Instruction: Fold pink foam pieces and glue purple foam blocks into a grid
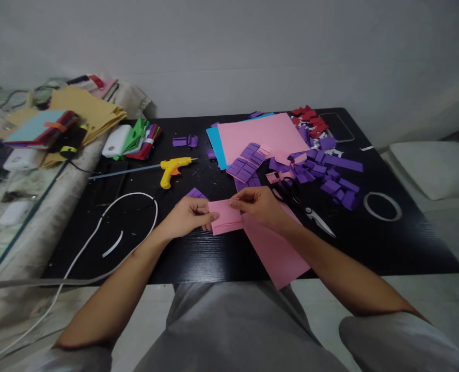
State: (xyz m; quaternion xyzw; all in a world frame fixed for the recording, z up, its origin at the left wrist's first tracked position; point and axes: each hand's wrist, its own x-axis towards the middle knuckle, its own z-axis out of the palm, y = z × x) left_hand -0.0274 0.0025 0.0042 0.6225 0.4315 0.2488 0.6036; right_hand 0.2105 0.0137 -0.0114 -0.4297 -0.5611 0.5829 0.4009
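Observation:
A small folded piece of pink paper (226, 217) is held up between my two hands over the front of the black table. My left hand (190, 214) pinches its left edge, thumb on top. At its upper right corner, my right hand (258, 204) closes thumb and fingers on the same piece. Under my right wrist lies a larger pink sheet (278, 250), reaching past the table's front edge. Just beyond my hands are purple pieces with slit lines (248, 163). Black-handled scissors (318, 221) rest to the right of my right hand.
A yellow glue gun (171, 170) lies at left, near a looped white cable (97, 227). Pink sheets (256, 134) overlie a blue sheet (214, 147) at the back. Folded purple pieces (330, 175) and red pieces (310, 121) are heaped right, beside a tape ring (382, 206).

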